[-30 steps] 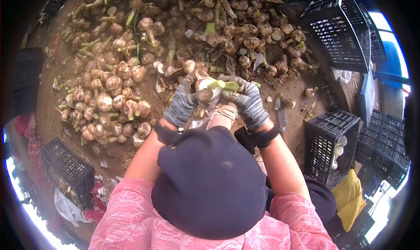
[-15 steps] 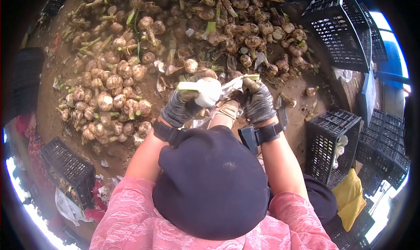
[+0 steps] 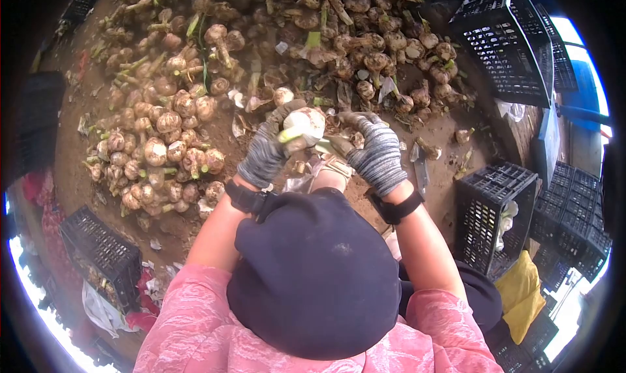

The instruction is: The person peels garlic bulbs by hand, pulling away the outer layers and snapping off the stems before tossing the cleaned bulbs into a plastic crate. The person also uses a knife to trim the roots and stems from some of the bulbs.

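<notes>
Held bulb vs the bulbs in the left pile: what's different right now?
Colour: the held bulb is mostly white; the left pile is mostly brown and soil-stained.
Support: the held bulb is off the ground in the left hand; the left pile rests on the ground.
Stems: the held bulb shows one pale green stub; the left pile's visible stubs point several ways.
Shared: both are roundish garlic with stem showing.

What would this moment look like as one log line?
left hand: holding pale garlic bulb | right hand: beside it | garlic heap: on ground

Pink patterned sleeves, striped grey gloves, black wristbands.
</notes>
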{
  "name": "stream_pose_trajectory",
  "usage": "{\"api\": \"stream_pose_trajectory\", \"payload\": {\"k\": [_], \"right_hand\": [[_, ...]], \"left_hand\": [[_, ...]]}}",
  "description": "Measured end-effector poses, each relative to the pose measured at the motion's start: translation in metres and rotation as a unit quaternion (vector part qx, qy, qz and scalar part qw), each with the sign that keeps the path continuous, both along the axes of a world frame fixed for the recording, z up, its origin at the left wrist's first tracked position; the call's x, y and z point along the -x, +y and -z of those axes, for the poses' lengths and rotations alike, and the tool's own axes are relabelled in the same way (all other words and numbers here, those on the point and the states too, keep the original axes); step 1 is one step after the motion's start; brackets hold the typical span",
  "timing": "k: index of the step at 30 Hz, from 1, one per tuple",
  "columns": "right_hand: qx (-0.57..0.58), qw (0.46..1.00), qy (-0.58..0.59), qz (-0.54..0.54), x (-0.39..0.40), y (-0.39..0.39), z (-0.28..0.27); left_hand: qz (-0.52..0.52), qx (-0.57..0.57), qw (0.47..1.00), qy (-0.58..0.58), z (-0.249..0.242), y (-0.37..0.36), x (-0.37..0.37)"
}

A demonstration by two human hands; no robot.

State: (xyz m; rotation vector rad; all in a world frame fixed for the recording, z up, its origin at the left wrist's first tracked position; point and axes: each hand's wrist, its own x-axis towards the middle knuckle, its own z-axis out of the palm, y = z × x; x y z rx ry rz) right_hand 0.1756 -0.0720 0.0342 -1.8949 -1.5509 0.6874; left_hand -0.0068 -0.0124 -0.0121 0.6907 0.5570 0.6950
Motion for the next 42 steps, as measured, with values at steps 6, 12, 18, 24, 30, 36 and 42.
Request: {"api": "stream_pose_trajectory", "payload": {"k": [6, 12, 18, 24, 30, 36, 42], "right_hand": [[-0.094, 0.986, -0.129, -0.046, 0.023, 0.005, -0.01], [-0.151, 0.97, -0.186, -0.046, 0.021, 0.009, -0.01], [-0.144, 0.975, -0.167, 0.008, 0.008, 0.014, 0.006], [0.087, 0.865, 0.468, 0.159, -0.006, 0.013, 0.003], [0.161, 0.815, 0.551, 0.078, 0.004, 0.006, 0.001], [0.065, 0.934, 0.348, 0.053, 0.025, 0.002, 0.008], [0.05, 0.815, 0.52, 0.251, 0.002, -0.002, 0.025]], "left_hand": [[0.019, -0.17, 0.966, 0.193, -0.014, 0.002, -0.004], [-0.047, -0.099, 0.977, 0.183, -0.012, -0.007, -0.011], [0.025, -0.025, 0.997, 0.072, -0.006, 0.0, -0.002], [0.085, 0.066, 0.993, -0.048, 0.0, 0.003, 0.001], [0.028, 0.082, 0.993, -0.079, 0.0, 0.001, 0.002], [0.044, -0.053, 0.985, 0.156, -0.008, -0.005, 0.007], [-0.059, 0.304, 0.935, -0.175, 0.01, -0.002, 0.004]]}}
